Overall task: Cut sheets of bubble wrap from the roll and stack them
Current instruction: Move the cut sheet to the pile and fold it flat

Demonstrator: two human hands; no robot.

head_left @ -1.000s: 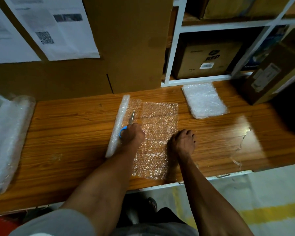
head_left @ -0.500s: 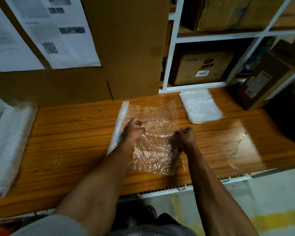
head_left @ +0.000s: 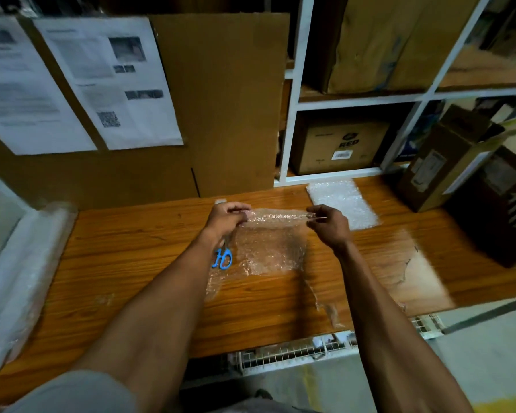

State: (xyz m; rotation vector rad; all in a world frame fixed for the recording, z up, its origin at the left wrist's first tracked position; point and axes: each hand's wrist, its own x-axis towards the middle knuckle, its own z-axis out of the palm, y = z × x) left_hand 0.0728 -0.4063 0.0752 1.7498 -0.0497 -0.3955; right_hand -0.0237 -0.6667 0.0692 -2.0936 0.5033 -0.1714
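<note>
A clear bubble wrap sheet (head_left: pixel 268 245) hangs above the wooden table (head_left: pixel 131 263). My left hand (head_left: pixel 225 217) pinches its top left corner and my right hand (head_left: pixel 328 223) pinches its top right corner. Blue-handled scissors (head_left: pixel 222 258) show just below my left wrist; I cannot tell whether they lie on the table or hang from that hand. The small roll is mostly hidden behind my left arm, with only its far tip (head_left: pixel 220 201) showing. A stack of white cut sheets (head_left: pixel 343 204) lies at the back, right of my right hand.
A large bubble wrap roll (head_left: pixel 21 278) lies along the table's left end. Brown cardboard (head_left: pixel 221 99) with taped papers stands behind the table. White shelving (head_left: pixel 292 129) with boxes is at the back right, and a tilted carton (head_left: pixel 441 162) leans at the right edge.
One second ago the sheet lay flat, my left hand working the scissors and my right pressing it down. Both hands have since gripped its far edge and lifted it.
</note>
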